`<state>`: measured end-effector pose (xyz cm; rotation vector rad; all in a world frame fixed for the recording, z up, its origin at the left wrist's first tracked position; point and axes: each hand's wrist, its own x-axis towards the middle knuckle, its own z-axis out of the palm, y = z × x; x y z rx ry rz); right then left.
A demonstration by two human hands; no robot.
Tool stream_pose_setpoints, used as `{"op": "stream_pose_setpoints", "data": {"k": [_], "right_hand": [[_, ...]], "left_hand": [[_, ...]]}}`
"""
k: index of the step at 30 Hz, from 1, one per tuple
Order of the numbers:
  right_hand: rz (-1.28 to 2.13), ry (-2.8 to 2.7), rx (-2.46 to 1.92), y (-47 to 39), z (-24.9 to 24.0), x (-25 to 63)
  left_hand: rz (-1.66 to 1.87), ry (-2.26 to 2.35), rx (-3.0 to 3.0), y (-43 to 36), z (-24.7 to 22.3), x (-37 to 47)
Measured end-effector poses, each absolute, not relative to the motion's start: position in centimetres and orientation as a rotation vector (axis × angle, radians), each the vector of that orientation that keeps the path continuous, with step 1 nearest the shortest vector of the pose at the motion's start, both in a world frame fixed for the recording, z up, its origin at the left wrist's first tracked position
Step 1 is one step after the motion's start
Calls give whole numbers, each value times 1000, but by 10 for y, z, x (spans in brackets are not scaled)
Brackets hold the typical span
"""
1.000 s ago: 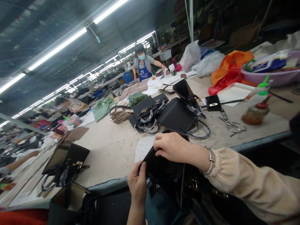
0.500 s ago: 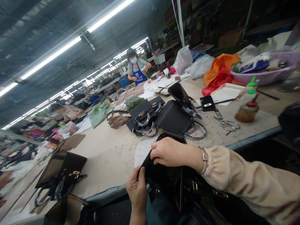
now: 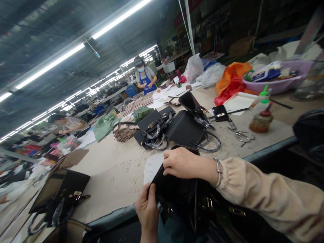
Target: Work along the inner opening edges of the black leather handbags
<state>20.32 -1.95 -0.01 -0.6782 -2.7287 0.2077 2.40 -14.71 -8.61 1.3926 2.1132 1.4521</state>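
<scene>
A black handbag (image 3: 202, 206) with gold-coloured metal fittings is held at the front edge of the table, its opening facing up. My left hand (image 3: 149, 204) pinches the bag's left rim between thumb and fingers. Over the top of the bag, my right hand (image 3: 181, 162) grips the same rim further back with curled fingers; its fingertips are partly hidden. Just beyond lie several black bags (image 3: 186, 126) with wrapped handles. A sheet of white paper (image 3: 152, 166) lies beside the held bag.
Scissors (image 3: 244, 136), a glue bottle (image 3: 262, 121) and a phone (image 3: 220, 113) lie at the right. Behind them is a purple basin (image 3: 280, 84). Another black bag (image 3: 68, 189) stands at the left. A person in a blue apron (image 3: 146, 81) stands across the table.
The camera view has shifted slightly, so the table items appear a little further left. Both hands keep their hold on the bag's rim. The person across the table has brought their hands together.
</scene>
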Motion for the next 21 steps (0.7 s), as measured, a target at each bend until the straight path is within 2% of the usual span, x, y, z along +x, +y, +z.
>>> {"op": "stream_pose_setpoints", "data": {"k": [21], "right_hand": [[106, -2678, -851, -20, -4, 193]], "left_hand": [[1468, 2078, 1353, -147, -77, 32]]}}
